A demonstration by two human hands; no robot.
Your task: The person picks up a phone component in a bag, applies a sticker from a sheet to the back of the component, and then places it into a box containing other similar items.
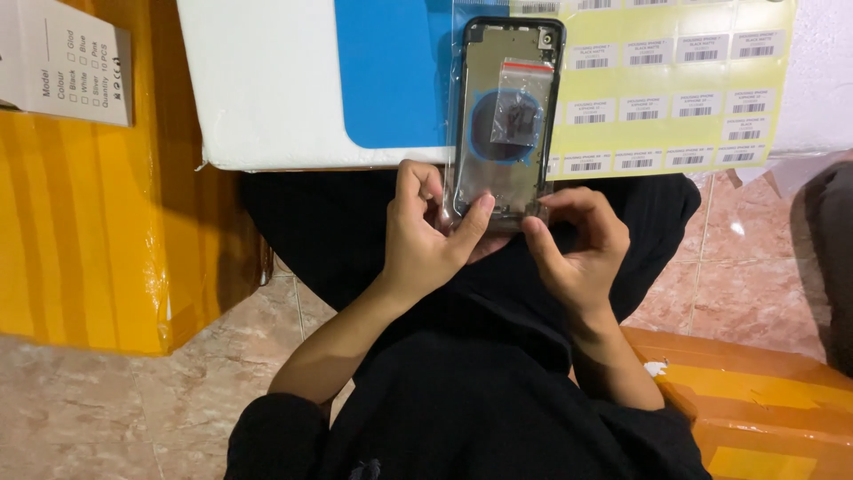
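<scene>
Phone housing (506, 124) — clear-bagged, upright over lap.

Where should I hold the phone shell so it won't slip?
Probably by its long side edges near the bottom end of the phone shell, coming from below, as the left hand and right hand do. It is flat, thin and sleeved in slippery clear plastic.

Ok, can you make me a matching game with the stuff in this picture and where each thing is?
Things:
1. phone frame
2. label sheet
3. small bag
4. white box

Places:
A. top left corner, on yellow wrapping
B. lying on the phone frame's inside
C. held at its bottom end by left hand and right hand
D. right of the phone frame, on the foam board

Pairs: 1-C, 2-D, 3-B, 4-A
</scene>
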